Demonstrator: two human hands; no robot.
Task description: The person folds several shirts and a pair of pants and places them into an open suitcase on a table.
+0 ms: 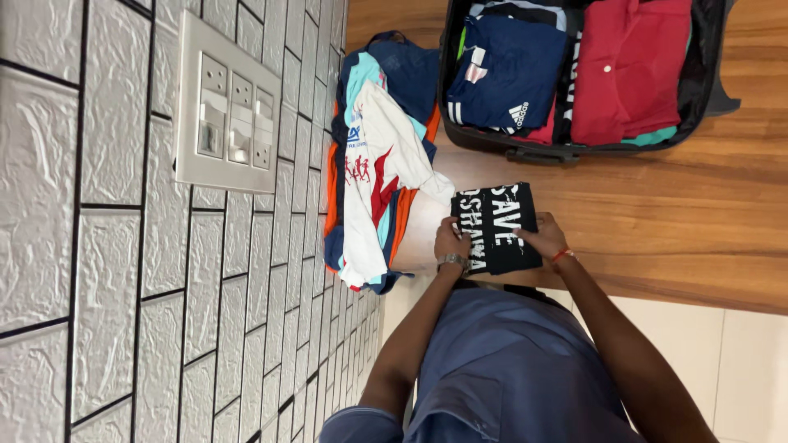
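A folded black shirt with white print point(497, 223) lies on the wooden table point(657, 213) near its front edge. My left hand point(452, 244), with a wristwatch, presses on the shirt's left edge. My right hand point(542, 236), with an orange wristband, rests flat on the shirt's right side. Both hands touch the shirt with fingers laid on it.
A pile of unfolded shirts point(373, 164) in white, blue and orange lies left of the black shirt against the tiled wall point(98, 312). An open suitcase point(574, 74) with folded navy and red clothes sits farther back. A switch panel point(226, 111) is on the wall.
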